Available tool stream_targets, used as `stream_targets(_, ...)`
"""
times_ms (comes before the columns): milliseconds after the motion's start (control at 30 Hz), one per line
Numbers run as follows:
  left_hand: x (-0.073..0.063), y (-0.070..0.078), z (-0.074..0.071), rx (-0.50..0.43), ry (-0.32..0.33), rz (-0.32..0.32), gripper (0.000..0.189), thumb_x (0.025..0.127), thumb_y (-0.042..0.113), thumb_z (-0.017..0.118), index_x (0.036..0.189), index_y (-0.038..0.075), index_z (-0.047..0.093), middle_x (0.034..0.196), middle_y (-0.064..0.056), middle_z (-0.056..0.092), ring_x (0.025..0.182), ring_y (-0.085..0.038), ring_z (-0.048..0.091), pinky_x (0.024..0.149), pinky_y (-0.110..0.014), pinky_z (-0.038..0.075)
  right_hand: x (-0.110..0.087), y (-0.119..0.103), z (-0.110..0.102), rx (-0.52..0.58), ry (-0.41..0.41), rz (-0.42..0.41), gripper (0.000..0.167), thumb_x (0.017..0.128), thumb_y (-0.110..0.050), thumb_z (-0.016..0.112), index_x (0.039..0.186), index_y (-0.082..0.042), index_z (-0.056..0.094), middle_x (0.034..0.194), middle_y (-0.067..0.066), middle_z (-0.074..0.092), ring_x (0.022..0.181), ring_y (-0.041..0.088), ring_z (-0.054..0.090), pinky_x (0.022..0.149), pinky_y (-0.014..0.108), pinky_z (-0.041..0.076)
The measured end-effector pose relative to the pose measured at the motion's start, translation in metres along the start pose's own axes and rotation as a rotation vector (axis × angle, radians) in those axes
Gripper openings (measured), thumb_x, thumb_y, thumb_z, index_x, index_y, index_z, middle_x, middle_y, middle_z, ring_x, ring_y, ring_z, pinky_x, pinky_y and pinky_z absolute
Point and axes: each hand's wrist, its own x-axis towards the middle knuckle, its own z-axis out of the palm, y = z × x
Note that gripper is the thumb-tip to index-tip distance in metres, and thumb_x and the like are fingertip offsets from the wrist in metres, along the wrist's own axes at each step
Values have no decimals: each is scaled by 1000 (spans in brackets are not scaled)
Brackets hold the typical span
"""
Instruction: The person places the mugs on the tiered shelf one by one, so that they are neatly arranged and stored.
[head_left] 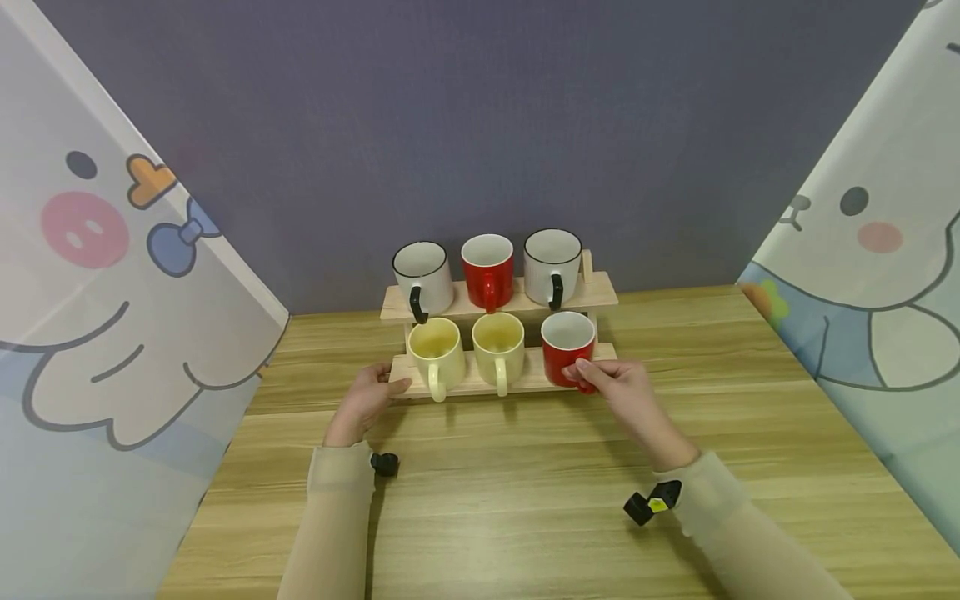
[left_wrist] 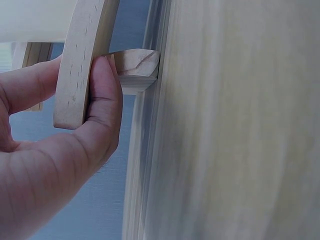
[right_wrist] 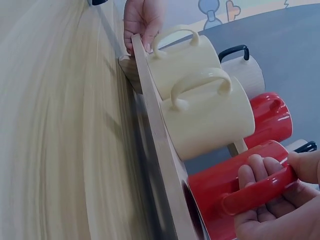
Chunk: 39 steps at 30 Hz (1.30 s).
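A two-tier wooden rack holds several mugs. My left hand (head_left: 367, 396) grips the left end of its lower shelf (head_left: 534, 372); in the left wrist view the thumb and a finger pinch the board (left_wrist: 79, 75). At the shelf's right end my right hand (head_left: 621, 390) holds a red mug (head_left: 557, 362) with a white inside. Its fingers and thumb close round the red handle (right_wrist: 262, 192), and the mug's base is right at the board. Left of it on the same shelf stand two pale yellow mugs (head_left: 444, 367), (head_left: 504, 360), handles toward me.
Along the upper shelf (head_left: 600, 292) are a white mug with black rim (head_left: 431, 287), a red mug (head_left: 480, 279) and another white mug (head_left: 543, 279). Behind the rack rises a grey panel (head_left: 495, 117). The rack stands on a wood-grain table (head_left: 487, 492) between cartoon-printed side panels.
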Motion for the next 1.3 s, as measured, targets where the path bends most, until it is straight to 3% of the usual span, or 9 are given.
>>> stream_targets(533, 0, -1, 1, -3, 9, -8, 62, 101, 7, 66, 147, -18, 32, 118, -22, 52, 97, -24, 58, 91, -41, 51, 2, 7, 15, -52, 8, 82, 33, 102, -22, 67, 114, 8, 74, 105, 14, 74, 106, 14, 63, 93, 25, 46)
stream_targets(800, 1, -2, 0, 16, 4, -7, 62, 101, 9, 66, 148, -15, 33, 122, -24, 53, 101, -26, 59, 91, -39, 52, 5, 7, 15, -43, 8, 101, 33, 102, -23, 67, 115, 6, 74, 107, 13, 74, 106, 12, 62, 92, 28, 45)
stream_targets(1300, 1, -1, 1, -17, -3, -11, 64, 101, 7, 65, 149, -16, 30, 124, -25, 51, 103, -27, 58, 92, -38, 52, 3, 9, 15, -49, -2, 46, 35, 102, -24, 67, 115, 8, 74, 107, 16, 74, 107, 15, 63, 92, 23, 48)
